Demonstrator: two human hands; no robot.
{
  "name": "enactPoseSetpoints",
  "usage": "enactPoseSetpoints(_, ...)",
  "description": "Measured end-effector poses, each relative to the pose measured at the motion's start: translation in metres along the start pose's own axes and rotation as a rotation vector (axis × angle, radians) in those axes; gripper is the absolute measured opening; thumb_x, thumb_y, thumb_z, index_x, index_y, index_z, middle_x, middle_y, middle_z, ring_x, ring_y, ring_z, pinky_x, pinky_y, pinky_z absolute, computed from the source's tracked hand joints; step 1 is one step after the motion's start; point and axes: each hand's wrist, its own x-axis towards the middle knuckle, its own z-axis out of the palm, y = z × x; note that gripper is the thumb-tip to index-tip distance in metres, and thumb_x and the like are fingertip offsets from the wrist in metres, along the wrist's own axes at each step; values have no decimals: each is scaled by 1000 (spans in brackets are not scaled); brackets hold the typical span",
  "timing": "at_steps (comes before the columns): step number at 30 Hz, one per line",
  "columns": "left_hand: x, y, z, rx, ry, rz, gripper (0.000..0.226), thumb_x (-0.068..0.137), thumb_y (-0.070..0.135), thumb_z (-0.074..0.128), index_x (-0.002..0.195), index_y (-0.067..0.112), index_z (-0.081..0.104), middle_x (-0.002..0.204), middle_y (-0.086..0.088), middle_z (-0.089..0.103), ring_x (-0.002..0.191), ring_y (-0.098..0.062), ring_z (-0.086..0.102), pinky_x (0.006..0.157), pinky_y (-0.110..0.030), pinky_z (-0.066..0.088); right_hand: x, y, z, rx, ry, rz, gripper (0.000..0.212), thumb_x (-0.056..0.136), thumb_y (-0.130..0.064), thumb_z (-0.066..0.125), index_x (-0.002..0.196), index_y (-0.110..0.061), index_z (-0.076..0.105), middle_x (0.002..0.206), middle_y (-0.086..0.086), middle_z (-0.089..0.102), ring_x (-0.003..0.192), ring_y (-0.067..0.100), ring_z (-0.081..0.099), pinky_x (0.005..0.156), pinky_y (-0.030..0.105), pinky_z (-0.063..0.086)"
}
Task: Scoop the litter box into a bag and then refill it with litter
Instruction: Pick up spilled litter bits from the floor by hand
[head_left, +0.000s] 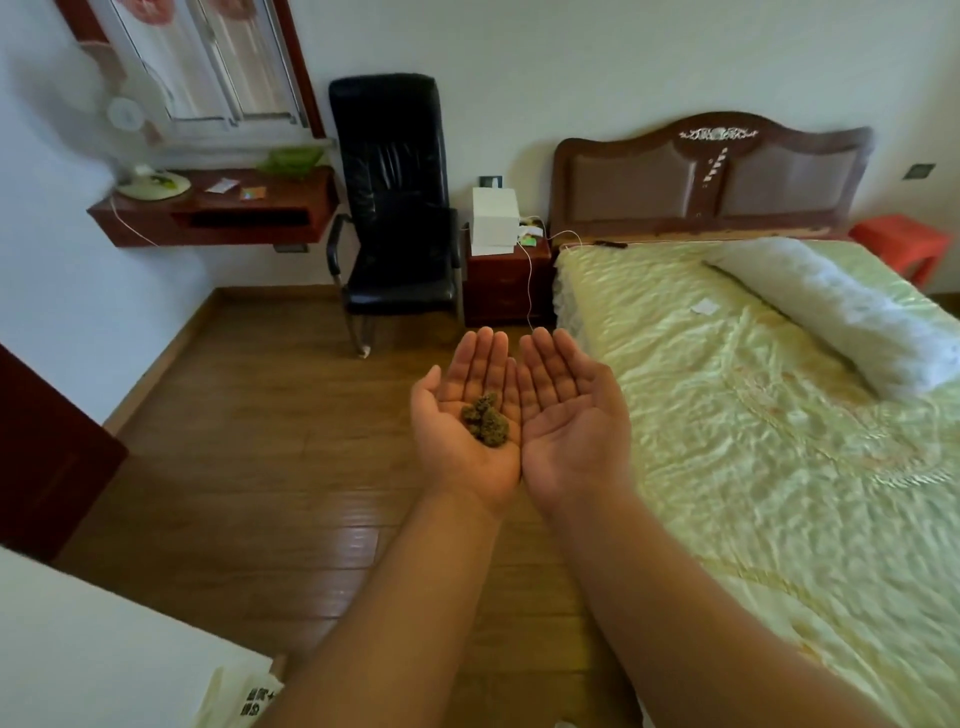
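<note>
Cupping clump (485, 419) in left hand (467, 410); right hand (569, 410) spread, touching alongside. Bag (236, 696) (litter box unseen) low-left, left nearer.

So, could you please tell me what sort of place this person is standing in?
A bedroom, most likely in a home. A bed with a carved headboard fills the right side, a nightstand stands beside it, and a black chair sits against the wall on a wood floor.
</note>
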Motion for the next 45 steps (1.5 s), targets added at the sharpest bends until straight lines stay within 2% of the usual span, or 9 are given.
enactPoseSetpoints(6, 46, -8, 25, 30, -31, 46, 45, 105, 35, 40, 120, 7, 72, 128, -13, 72, 121, -27, 68, 110, -40, 48, 47, -19, 16, 11, -33, 22, 35, 102, -20, 49, 131, -4, 64, 123, 14, 72, 113, 26, 71, 95, 37, 53)
enactPoseSetpoints(14, 105, -38, 49, 2, -27, 72, 46, 106, 36, 39, 121, 7, 72, 128, -13, 72, 121, -26, 68, 111, -40, 47, 115, -49, 16, -1, -60, 34, 35, 103, -19, 48, 131, -4, 63, 124, 15, 72, 114, 27, 71, 97, 37, 53)
enactPoseSetpoints(26, 193, -55, 45, -26, 43, -11, 46, 105, 35, 39, 119, 7, 72, 126, -13, 73, 119, -26, 69, 114, -41, 45, 203, -46, 8, -12, 33, -16, 38, 101, -19, 48, 132, -2, 62, 124, 16, 72, 114, 26, 71, 98, 37, 52)
enactPoseSetpoints(36, 302, 14, 48, -18, -14, -114, 47, 106, 34, 38, 121, 5, 71, 127, -14, 72, 120, -26, 69, 111, -39, 47, 292, 15, 64, 8, 74, -138, 36, 102, -16, 47, 130, 0, 63, 122, 17, 72, 113, 27, 71, 102, 38, 51)
enactPoseSetpoints(45, 373, 84, 39, -10, -39, -126, 46, 107, 34, 38, 123, 6, 71, 128, -13, 72, 121, -26, 68, 113, -40, 46, 352, 77, 111, -12, 60, -134, 35, 102, -17, 47, 130, -2, 63, 123, 15, 72, 115, 27, 70, 101, 38, 52)
